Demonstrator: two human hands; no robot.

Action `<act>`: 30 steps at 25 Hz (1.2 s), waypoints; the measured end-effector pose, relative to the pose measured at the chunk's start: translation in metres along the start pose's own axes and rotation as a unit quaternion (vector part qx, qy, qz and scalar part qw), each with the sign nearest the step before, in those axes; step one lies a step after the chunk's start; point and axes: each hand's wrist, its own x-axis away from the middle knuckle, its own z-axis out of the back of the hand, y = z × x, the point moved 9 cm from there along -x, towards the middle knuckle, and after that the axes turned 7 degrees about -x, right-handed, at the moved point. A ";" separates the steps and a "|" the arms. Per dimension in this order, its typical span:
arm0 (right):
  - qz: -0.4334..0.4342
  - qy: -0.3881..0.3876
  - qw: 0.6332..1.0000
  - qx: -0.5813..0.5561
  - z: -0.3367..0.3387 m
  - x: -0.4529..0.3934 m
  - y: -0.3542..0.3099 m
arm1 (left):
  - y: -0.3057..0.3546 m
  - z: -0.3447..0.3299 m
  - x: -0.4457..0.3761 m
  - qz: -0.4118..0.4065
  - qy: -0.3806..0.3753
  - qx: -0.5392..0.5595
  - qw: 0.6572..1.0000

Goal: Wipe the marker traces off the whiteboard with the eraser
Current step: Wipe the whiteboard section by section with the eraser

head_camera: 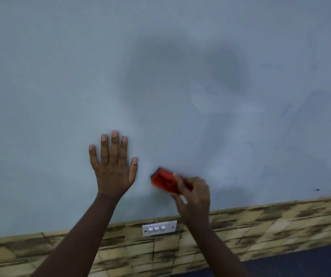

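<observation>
**Head view: eraser held to the board, pointing up-left**

Head camera looks at a pale blue-grey whiteboard (pixel 60 76) that fills most of the frame. The right hand (pixel 193 193) grips a red eraser (pixel 165 180), its fingers curled round the eraser's lower-right end; the thumb crosses its near face. The eraser is blurred. Its long axis runs on a diagonal, from the hand at the lower right up to its free end at the upper left, so it points toward the left hand. Whether its pad touches the board I cannot tell for sure, though a dark edge shows along its far side, against the board.

The left hand (pixel 112 168) lies flat on the board just left of the eraser, palm down, fingers straight and slightly spread, thumb out to the right. It holds nothing.

Faint smeared marker traces (pixel 286 110) show on the right part of the board, with a small dark spot (pixel 317 189) near the bottom edge.

Below the board runs a tan tiled wall (pixel 280 222), with a white switch plate (pixel 159 228) between the two forearms.
</observation>
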 end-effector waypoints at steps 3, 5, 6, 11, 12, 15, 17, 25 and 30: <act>0.068 -0.099 0.991 0.054 -0.042 0.056 0.003 | 0.000 -0.003 0.009 0.005 -0.003 -0.002 1.000; 0.031 -0.113 0.993 0.035 -0.042 0.063 0.017 | 0.000 -0.005 0.015 0.006 -0.007 -0.002 1.000; -0.025 -0.093 0.995 0.006 -0.032 0.059 0.025 | -0.001 -0.005 0.017 0.006 -0.008 -0.001 1.000; -0.380 0.106 0.888 -0.236 0.034 0.033 0.074 | 0.000 -0.008 0.029 0.019 -0.021 0.013 1.000; -0.417 0.123 0.863 -0.258 0.039 0.034 0.079 | 0.000 -0.009 0.032 0.022 -0.024 0.013 0.999; -0.482 0.129 0.815 -0.293 0.028 0.051 0.086 | -0.001 -0.011 0.042 0.019 -0.034 0.004 0.999; -0.556 0.130 0.749 -0.336 -0.006 0.090 0.091 | -0.001 -0.012 0.050 0.015 -0.040 0.004 0.999; -0.759 0.064 0.358 -0.540 -0.128 0.213 0.060 | 0.000 -0.018 0.087 0.007 -0.084 -0.014 0.996; -0.718 0.108 0.422 -0.543 -0.080 0.164 0.079 | -0.003 -0.015 0.102 -0.006 -0.100 -0.002 0.995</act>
